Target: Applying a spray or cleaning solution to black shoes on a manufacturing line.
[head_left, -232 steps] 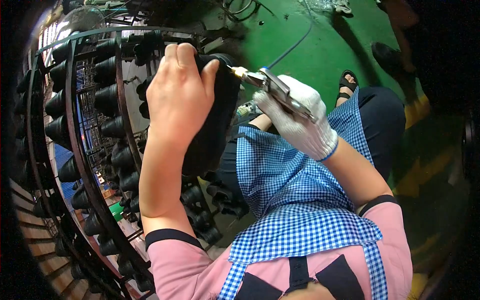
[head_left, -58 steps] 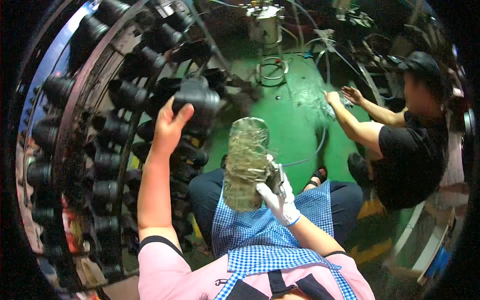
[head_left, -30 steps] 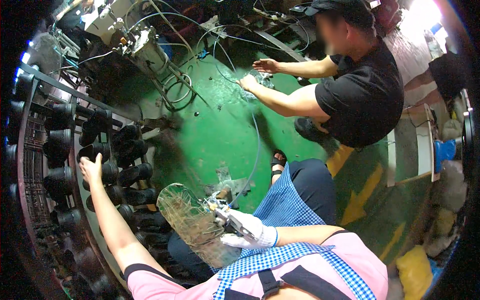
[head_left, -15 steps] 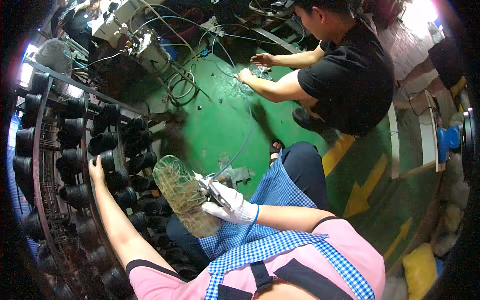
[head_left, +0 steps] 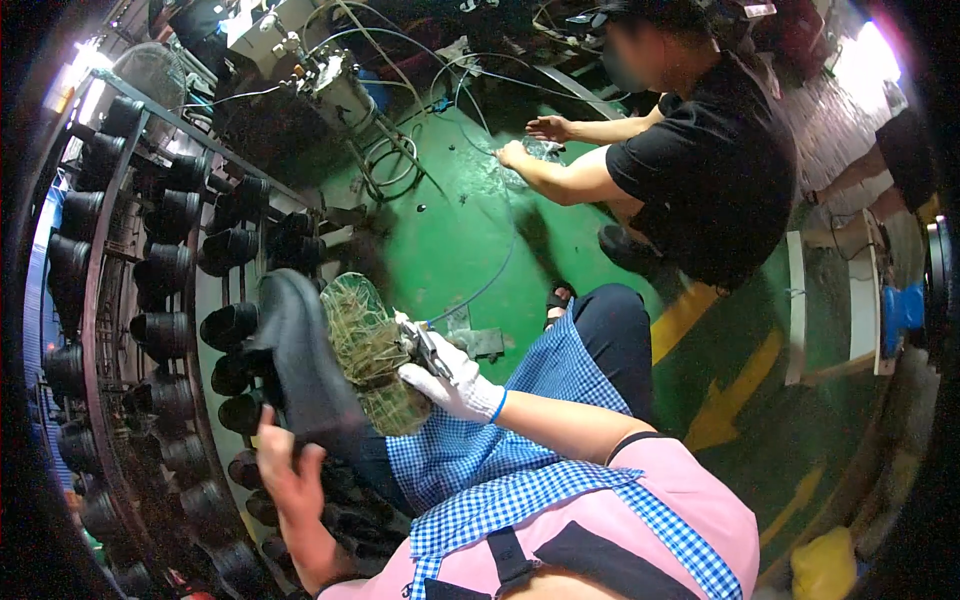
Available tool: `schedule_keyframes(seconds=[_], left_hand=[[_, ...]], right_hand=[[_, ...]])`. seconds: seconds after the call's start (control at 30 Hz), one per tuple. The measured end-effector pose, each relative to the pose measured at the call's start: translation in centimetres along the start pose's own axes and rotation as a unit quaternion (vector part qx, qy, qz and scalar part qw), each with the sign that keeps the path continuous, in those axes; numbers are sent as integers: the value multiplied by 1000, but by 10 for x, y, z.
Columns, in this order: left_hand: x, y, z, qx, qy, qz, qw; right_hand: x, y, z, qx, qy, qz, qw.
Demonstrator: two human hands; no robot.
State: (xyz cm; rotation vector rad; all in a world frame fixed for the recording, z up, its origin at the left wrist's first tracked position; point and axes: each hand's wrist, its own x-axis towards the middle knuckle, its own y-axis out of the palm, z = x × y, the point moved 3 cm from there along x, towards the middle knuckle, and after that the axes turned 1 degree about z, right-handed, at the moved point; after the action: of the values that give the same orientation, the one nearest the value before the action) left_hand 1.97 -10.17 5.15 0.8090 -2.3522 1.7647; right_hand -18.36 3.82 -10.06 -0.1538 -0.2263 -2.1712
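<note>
A black shoe (head_left: 305, 350), smeared by motion, is tilted with its toe end up, beside the rack at the left. My bare left hand (head_left: 292, 485) is at the shoe's lower end, thumb and a finger against it; the blur hides part of the grip. My right hand (head_left: 455, 385), in a white glove with a blue cuff, is closed on a metal spray gun (head_left: 425, 345) with a hose. Left of the gun is a clear, sole-shaped plastic piece (head_left: 365, 330) covered in yellowish strands. The shoe partly covers its left edge.
A metal rack (head_left: 105, 240) with rows of black shoes stands at my left. Ahead, a person in black (head_left: 700, 165) crouches on the green floor, hands at clear plastic. A metal canister (head_left: 340, 90) and hoses are at the back. A yellow bag (head_left: 825, 565) lies at lower right.
My left hand has come away from the rack, toward me, and a black shoe is now with it in front of the rack. My right hand stays on the spray gun.
</note>
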Motion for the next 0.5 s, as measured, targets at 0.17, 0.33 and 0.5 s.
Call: schedule_keyframes(seconds=[0.17, 0.33, 0.5], left_hand=[[-16, 40, -50, -10, 73, 157, 985], [-9, 47, -42, -44, 117, 155, 980], [7, 50, -38, -46, 150, 167, 973]], right_hand=[[0, 6, -5, -11, -4, -6, 1000], [1, 9, -10, 1, 10, -15, 1000], [5, 8, -17, -8, 15, 4, 1000]])
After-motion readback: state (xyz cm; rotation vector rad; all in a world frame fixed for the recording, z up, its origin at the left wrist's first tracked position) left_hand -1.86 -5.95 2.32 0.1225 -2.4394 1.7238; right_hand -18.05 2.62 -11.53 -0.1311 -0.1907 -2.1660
